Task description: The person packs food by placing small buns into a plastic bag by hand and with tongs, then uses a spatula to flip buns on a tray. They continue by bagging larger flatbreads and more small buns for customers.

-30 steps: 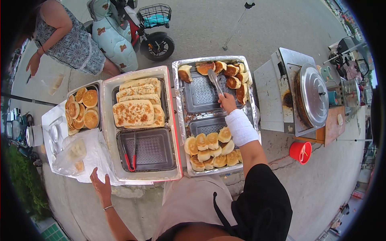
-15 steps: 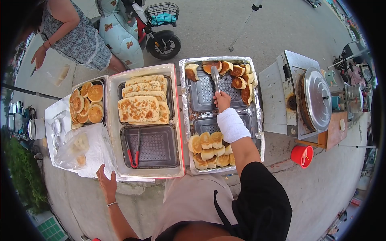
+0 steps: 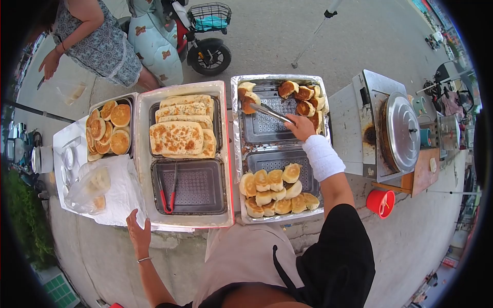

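My right hand, a white band around its wrist, is closed on metal tongs. The tong tips are at a browned bun in the left part of the foil-lined tray's back compartment. Another bun sits against it, and several more browned buns line the back right. Pale buns fill much of the front compartment. My left hand hangs with fingers apart, holding nothing, near the white paper and plastic bag at the left.
Beside the tray, a box holds flat breads and red-handled tongs. Round cakes lie in a tray farther left. On the right stand a lidded griddle and a red bucket. A person stands by a scooter.
The tongs have swung left and a browned bun has moved from the back row to the compartment's left side. My right hand has shifted slightly right; my left hand has barely moved.
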